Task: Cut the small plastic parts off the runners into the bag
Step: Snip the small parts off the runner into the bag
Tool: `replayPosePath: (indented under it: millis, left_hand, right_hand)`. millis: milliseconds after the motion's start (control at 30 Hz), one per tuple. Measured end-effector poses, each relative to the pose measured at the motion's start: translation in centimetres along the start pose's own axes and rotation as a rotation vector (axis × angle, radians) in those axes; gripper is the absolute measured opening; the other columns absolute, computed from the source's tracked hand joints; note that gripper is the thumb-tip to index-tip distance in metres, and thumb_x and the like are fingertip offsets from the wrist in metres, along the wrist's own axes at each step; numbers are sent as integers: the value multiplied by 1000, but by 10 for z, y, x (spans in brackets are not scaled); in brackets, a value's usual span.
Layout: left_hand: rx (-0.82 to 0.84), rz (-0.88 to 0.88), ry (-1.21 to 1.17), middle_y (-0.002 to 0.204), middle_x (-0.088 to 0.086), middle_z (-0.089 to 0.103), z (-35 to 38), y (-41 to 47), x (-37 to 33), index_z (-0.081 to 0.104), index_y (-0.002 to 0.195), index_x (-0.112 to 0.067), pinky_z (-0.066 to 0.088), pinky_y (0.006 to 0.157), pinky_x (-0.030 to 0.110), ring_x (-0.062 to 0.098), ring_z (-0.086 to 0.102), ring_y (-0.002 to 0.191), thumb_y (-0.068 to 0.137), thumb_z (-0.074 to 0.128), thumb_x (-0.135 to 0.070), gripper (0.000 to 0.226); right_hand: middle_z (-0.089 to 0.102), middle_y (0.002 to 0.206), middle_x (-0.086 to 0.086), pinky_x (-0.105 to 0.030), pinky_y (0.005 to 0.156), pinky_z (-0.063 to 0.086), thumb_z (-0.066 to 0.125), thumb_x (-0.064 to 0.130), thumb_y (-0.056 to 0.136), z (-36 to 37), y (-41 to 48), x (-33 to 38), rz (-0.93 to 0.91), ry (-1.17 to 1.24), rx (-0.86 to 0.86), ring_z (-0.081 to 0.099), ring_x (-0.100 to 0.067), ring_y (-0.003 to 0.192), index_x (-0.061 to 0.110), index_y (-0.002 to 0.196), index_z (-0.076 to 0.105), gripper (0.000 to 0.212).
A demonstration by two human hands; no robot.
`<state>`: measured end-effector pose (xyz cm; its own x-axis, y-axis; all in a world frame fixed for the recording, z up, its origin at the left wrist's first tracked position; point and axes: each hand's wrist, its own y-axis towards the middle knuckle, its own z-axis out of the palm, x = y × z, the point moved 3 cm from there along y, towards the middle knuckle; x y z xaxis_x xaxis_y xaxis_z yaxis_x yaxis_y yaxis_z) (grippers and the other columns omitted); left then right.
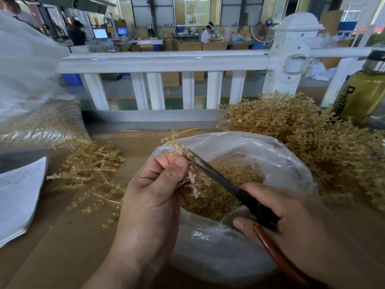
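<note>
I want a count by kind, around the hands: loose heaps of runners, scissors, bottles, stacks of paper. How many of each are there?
Heaps of runners: 2, left heap and right heap
Scissors: 1
Bottles: 1
Stacks of paper: 1
Total: 5

The open bag (270, 163) lies on the bench (52, 247) in the middle front, with the cut parts (218, 197) inside it. Over its left rim the left hand (154, 195) holds a runner (177, 142); the right hand (291, 222) holds the scissors (218, 178) over the bag. A big heap of runners (312, 132) lies right of the bag, with a bottle (364, 90) behind it. Left of the bag lies a smaller heap (91, 167), further left a stack of paper (16, 195), behind them a filled bag (37, 122). A railing (166, 61) stands behind the bench.
</note>
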<state>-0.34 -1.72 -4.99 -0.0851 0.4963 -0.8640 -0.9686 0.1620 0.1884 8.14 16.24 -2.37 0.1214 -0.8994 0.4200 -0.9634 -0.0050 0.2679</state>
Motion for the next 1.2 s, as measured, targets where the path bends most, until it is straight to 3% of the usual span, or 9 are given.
replayPosePath:
  millis: [233,367,633,800,967,1200]
  left_hand:
    - [-18,39,5,82,9,63,1,-1,-1,70,76,-19,43,73,34,19,54,74,80,71,-26,8]
    - [-25,53,1,80,9,59,3,-2,-1,67,75,-17,46,72,30,18,53,74,82,73,-20,10]
    - [-21,58,-11,83,15,60,2,-2,0,68,77,-15,45,71,31,21,53,75,82,70,-21,8]
    - [-23,53,20,82,11,64,3,-3,-1,70,76,-19,44,72,32,20,54,74,80,80,-19,11]
    - [-45,46,11,85,13,61,4,-4,-2,70,75,-18,41,79,39,26,49,83,75,72,-30,12]
    - [-37,46,21,79,6,64,5,-5,-4,71,72,-20,42,76,35,18,54,76,73,72,-30,11]
  right_hand:
    - [65,81,16,-13,69,50,57,65,75,0,-1,2,-79,25,-117,61,2,81,39,113,56,46]
    - [64,77,20,-14,59,49,58,64,76,0,-1,6,-94,51,-122,62,5,72,44,115,56,44]
    - [67,76,19,-18,67,51,60,67,77,0,0,6,-87,-1,-110,62,1,78,40,114,57,46]
    - [63,76,23,-13,54,51,51,69,76,1,-1,6,-54,-18,-54,61,3,74,43,113,56,45]
    - [58,70,24,-9,63,46,47,70,77,2,0,5,-52,-29,11,58,6,76,41,103,62,42]
    - [57,65,22,-7,61,42,61,61,76,3,0,3,-36,28,6,57,9,72,43,103,64,32]
